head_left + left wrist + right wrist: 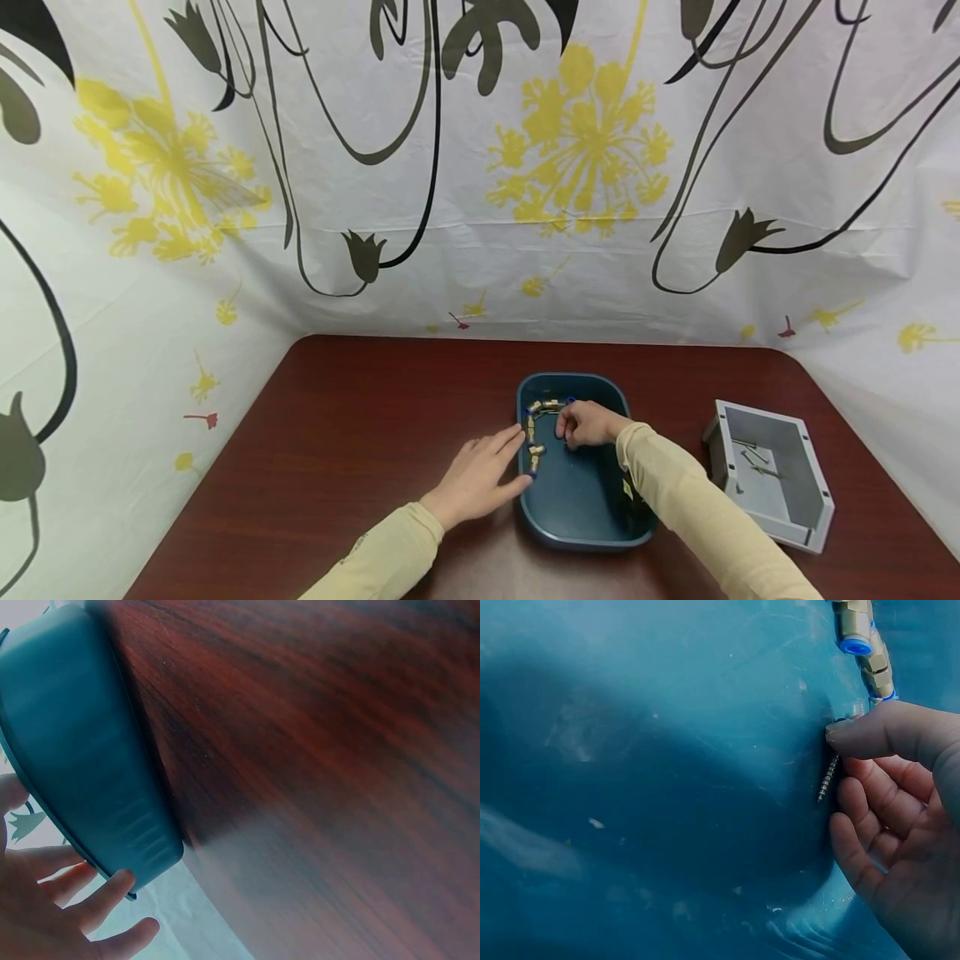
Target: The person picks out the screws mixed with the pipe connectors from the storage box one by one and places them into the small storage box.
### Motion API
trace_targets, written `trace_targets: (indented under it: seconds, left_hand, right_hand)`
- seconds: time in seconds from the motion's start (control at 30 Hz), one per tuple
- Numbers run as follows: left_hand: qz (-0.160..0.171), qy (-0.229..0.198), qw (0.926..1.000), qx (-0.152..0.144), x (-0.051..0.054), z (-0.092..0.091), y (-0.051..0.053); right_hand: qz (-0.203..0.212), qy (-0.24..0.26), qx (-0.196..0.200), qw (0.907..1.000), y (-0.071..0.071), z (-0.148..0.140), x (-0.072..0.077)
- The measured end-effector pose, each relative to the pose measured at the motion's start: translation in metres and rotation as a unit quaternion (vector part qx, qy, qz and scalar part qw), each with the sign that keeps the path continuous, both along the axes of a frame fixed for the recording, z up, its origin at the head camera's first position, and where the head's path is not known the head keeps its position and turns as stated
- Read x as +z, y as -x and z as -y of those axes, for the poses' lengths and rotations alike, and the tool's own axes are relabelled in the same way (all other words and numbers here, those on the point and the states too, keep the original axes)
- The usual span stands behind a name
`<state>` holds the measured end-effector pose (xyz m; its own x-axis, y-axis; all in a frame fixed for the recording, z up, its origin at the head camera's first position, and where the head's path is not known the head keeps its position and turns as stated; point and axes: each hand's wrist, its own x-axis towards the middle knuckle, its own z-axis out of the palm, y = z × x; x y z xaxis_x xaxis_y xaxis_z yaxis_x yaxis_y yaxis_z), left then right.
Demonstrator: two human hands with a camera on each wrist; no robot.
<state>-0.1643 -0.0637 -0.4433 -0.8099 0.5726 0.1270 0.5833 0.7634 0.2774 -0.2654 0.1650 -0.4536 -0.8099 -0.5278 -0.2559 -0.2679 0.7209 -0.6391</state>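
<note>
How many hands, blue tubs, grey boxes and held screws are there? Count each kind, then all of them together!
Hands: 2 (left hand, right hand)
Blue tub: 1
Grey box: 1
Held screw: 1
Total: 5

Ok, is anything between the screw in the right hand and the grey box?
Yes: the blue tray's right wall, then the grey box's left wall, stand between the screw and the box's inside. The right sleeve also crosses the tray's rim.
</note>
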Motion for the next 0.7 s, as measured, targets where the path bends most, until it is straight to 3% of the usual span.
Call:
trace_targets:
  seconds: [0.33,0.7]
  left_hand:
    - [-0.005,-0.004,1.0,0.0,-0.001,0.001,0.0]
    - [-0.006,-0.005,1.0,0.001,-0.002,0.0,0.0]
  right_hand:
    - [-0.002,0.002,-0.003,1.0,0.001,0.0,0.0]
    - [-0.016,0.032,0.04,0.9985,0.0,-0.003,0.021]
